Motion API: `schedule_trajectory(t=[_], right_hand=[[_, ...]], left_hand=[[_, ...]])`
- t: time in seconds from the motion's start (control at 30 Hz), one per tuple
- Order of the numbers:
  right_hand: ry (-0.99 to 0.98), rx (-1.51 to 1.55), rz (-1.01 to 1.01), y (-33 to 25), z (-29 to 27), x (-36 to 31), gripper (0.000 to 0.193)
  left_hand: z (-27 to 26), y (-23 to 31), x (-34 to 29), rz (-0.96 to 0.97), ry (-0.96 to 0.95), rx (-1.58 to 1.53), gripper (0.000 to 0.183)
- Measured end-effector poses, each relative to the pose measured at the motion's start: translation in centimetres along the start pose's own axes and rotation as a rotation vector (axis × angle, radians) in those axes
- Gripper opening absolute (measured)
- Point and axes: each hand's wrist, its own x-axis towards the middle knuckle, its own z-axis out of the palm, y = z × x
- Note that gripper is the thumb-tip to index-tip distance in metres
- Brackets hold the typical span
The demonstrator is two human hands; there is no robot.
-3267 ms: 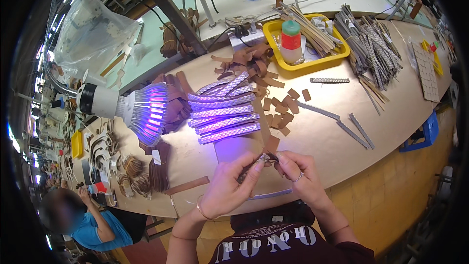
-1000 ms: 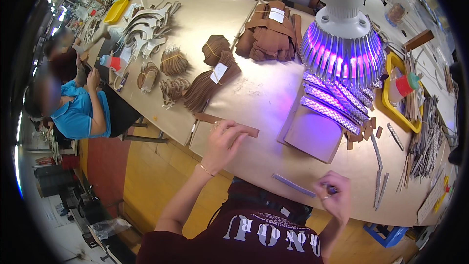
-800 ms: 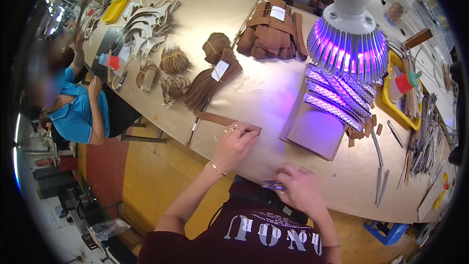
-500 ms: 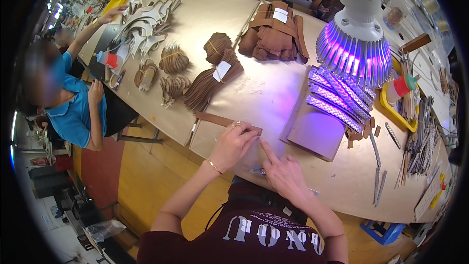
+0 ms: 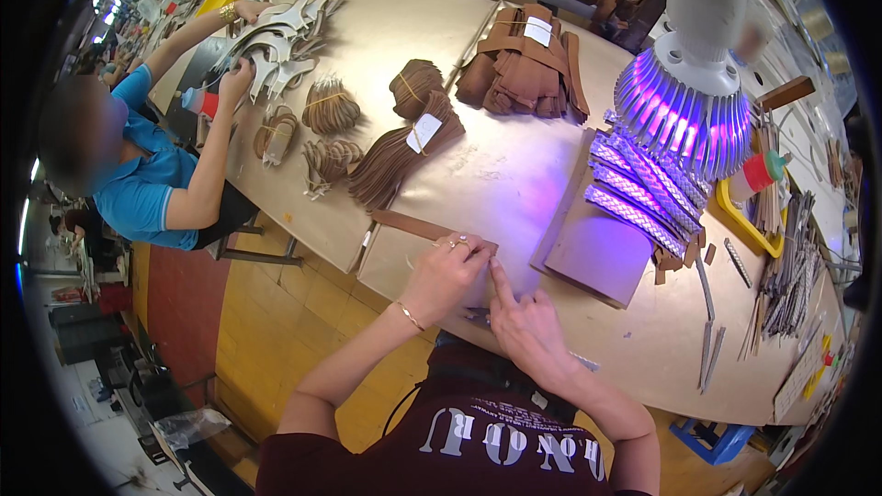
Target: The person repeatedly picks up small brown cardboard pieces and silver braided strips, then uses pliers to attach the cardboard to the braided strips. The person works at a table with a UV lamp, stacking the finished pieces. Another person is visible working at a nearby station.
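A flat brown leather strip (image 5: 411,224) lies at the table's near edge, its right end under my fingers. My left hand (image 5: 441,276) is closed on that end, fingertips pinched together. My right hand (image 5: 528,323) has its index finger stretched out, the tip at the strip's end beside my left fingertips; its thumb stands apart and the other fingers are partly bent. Between my wrists, a small dark object (image 5: 478,314) on the table edge is mostly hidden by the right hand.
A lit purple lamp (image 5: 684,115) hangs over braided strips (image 5: 634,193) on a brown board (image 5: 588,262). Brown leather bundles (image 5: 404,147) lie farther back, with a larger stack (image 5: 524,64) behind. At left, a co-worker in blue (image 5: 147,184) handles pale leather pieces (image 5: 280,37).
My hands stay at the strip's end, barely shifted. The co-worker has leaned in and brought a second hand up to the pale pieces. The whole view has shifted slightly.
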Motion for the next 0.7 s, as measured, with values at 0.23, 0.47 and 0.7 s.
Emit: schedule_trajectory(t=[0.23, 0.47, 0.7], right_hand=[[-0.016, -0.025, -0.013, -0.2, 0.0, 0.1, 0.015], [-0.004, -0.047, -0.009, -0.7, -0.1, 0.3, 0.021], [0.042, -0.106, -0.035, -0.8, 0.1, 0.5, 0.024]], left_hand=[[0.8, -0.3, -0.3, 0.069, 0.057, 0.062, 0.022], [0.5, 0.1, 0.3, 0.007, 0.16, 0.002, 0.015], [-0.4, -5.8, -1.8, -0.759, 0.411, -1.063, 0.016]])
